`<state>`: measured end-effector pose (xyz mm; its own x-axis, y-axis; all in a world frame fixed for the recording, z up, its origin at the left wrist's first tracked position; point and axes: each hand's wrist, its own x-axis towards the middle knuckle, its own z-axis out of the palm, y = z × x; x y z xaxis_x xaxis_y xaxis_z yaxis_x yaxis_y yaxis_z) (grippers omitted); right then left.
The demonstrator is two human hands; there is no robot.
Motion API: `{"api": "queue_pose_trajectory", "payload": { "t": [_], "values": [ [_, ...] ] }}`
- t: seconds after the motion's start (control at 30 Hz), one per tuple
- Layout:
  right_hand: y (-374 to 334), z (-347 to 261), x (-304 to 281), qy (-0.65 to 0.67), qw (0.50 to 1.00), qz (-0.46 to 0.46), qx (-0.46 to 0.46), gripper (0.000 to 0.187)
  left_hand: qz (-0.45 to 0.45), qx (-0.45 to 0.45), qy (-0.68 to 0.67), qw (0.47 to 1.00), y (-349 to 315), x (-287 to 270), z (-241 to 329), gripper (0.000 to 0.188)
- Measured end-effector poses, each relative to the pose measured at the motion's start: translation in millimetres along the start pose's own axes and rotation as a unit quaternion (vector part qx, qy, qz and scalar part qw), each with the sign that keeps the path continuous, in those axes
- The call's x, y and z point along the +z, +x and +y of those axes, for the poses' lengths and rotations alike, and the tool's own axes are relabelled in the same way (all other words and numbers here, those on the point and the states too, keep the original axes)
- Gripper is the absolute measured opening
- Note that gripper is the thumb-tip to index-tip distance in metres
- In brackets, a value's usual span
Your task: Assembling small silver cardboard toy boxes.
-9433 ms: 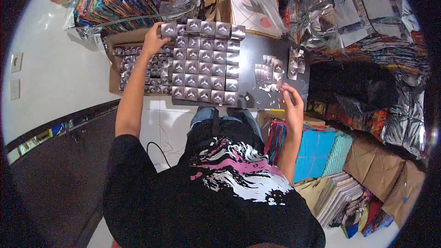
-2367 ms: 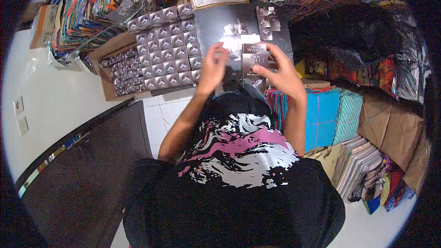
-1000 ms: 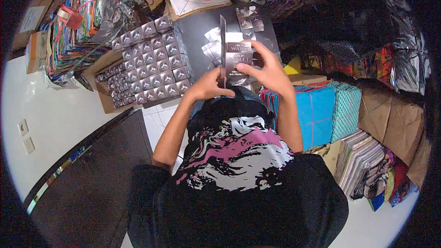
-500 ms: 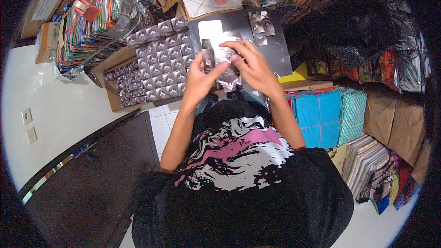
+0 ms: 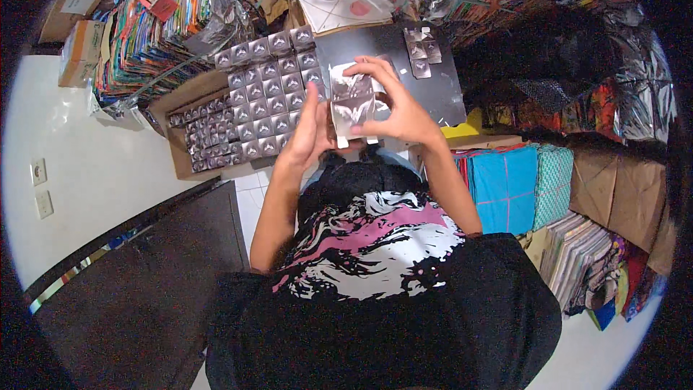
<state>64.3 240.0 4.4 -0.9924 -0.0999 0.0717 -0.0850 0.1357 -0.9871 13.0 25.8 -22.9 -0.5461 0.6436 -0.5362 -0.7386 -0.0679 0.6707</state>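
Note:
Between my hands is a small grey-and-white printed carton (image 5: pixel 352 107), opened into a box shape, with little white flaps showing at its lower edge. My right hand (image 5: pixel 398 110) spans it from the right, with fingertips on the far end and the thumb near the close end. My left hand (image 5: pixel 309 136) supports the left side, thumb pointing up and the other fingers partly hidden beneath. Left of my hands stand rows of matching finished boxes (image 5: pixel 268 88). Several small printed card pieces (image 5: pixel 421 52) lie on the black tabletop (image 5: pixel 442 92) to the right.
A cardboard tray (image 5: pixel 175 150) holds smaller boxes at the left. Stacked colourful packets (image 5: pixel 137 58) and a white printed sheet (image 5: pixel 339 1) sit at the back. A blue wrapped bundle (image 5: pixel 505 179) stands to the right, and a dark panel (image 5: pixel 144 282) is at lower left.
The carton has turned from a flatter, spread shape with a white flap at its far end into an upright box form. My right hand has opened wider around it; my left thumb has lifted.

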Motion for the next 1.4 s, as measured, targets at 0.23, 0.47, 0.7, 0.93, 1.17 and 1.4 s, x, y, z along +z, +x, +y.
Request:
{"api": "queue_pose_trajectory", "payload": {
  "t": [0.23, 0.47, 0.7, 0.93, 1.17, 1.4],
  "values": [
    [5.3, 14.8, 17.7, 0.230, 0.942, 0.031, 0.241, 0.055, 0.064, 0.356, 0.497, 0.788, -37.3, -22.7, 42.5, 0.086],
    [6.2, 1.7, 51.9, 0.248, 0.950, -0.020, 0.190, 0.071, 0.058, 0.400, 0.566, 0.719, -37.8, -42.3, 47.7, 0.089],
    [10.5, -33.1, 65.4, -0.124, 0.983, 0.032, -0.131, 0.063, 0.018, 0.452, 0.454, 0.767, -54.7, -61.0, 48.4, 0.086],
    [8.2, -45.3, 104.9, -0.180, 0.970, 0.138, -0.084, 0.021, 0.008, 0.504, 0.502, 0.702, -63.0, -82.5, 42.5, 0.075],
    [3.2, -38.7, 132.3, -0.284, 0.935, 0.194, -0.086, 0.019, -0.005, 0.543, 0.487, 0.684, -59.6, -89.9, 37.7, 0.074],
    [-12.9, -42.4, 121.5, -0.348, 0.921, 0.129, -0.119, 0.016, 0.004, 0.461, 0.449, 0.765, -47.3, -91.5, 30.9, 0.075]
  ]
}}
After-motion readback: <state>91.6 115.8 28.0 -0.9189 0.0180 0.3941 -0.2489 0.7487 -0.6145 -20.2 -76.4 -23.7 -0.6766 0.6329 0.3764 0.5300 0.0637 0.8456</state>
